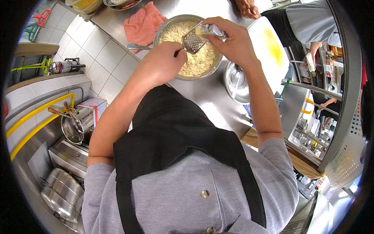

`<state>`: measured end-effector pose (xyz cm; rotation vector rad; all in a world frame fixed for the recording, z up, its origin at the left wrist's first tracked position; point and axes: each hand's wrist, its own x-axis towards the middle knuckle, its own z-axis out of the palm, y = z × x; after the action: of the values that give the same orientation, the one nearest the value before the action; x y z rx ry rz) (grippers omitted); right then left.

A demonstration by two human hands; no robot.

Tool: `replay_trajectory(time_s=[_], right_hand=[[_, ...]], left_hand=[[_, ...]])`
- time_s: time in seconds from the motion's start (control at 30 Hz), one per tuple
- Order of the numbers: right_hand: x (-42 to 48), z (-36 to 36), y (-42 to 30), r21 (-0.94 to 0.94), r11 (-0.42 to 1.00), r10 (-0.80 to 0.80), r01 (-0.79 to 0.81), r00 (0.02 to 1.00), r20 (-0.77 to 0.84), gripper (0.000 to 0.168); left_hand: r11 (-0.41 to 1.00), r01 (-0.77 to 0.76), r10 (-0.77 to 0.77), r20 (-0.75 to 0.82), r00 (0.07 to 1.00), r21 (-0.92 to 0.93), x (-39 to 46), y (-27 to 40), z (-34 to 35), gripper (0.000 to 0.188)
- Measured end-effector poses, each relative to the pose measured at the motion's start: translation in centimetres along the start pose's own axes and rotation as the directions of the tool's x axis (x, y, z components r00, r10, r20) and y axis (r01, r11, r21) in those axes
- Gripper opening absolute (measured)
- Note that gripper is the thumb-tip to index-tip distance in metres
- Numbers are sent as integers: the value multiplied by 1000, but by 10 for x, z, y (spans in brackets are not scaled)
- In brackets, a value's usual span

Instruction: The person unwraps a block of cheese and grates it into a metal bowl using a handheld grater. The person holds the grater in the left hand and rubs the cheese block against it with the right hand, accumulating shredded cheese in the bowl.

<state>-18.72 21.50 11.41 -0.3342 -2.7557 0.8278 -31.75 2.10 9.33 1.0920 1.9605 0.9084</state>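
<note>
My left hand (168, 60) grips a small metal grater (193, 42) by its near end, its handle hidden in the fist. In my right hand (233, 38) is a pale yellow block, perhaps butter or cheese, partly wrapped in silver foil (212, 30). Its bare end (200, 31) rests against or just over the grater's holes. Beneath both hands stands a round metal bowl (201, 76) full of a pale, lumpy, shredded-looking mixture (201, 63). A metal utensil handle (137, 46) sticks out at the bowl's left side.
A pink cloth (144, 25) lies left of the bowl on the steel table (192, 89). A metal strainer (236, 84) and a stained white cutting board (266, 46) are to the right. Another person's hands (247, 8) rest at the far edge. Pots (62, 194) stand at lower left.
</note>
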Motion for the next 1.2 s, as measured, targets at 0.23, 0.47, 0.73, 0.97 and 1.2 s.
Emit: replay_trajectory(time_s=[0.23,0.47,0.73,0.97,1.2], right_hand=[[1,5,-5,25,998,51,-50,997,-58,38],[4,9,1,473,805,441,-358,894,-73,39],[-11,19,-25,510,754,525,-415,846,-88,42],[-14,25,-16,504,720,545,-478,839,17,49],[-15,9,-16,-14,988,152,-153,988,-33,59]], left_hand=[[999,33,-33,36,999,-11,2,1,-2,33],[999,34,-34,-2,999,-25,3,2,2,33],[1000,-17,15,-116,993,-11,1,1,14,30],[1000,-8,11,-132,991,26,-1,2,25,28],[999,-27,25,-106,994,-17,-1,-3,20,29]])
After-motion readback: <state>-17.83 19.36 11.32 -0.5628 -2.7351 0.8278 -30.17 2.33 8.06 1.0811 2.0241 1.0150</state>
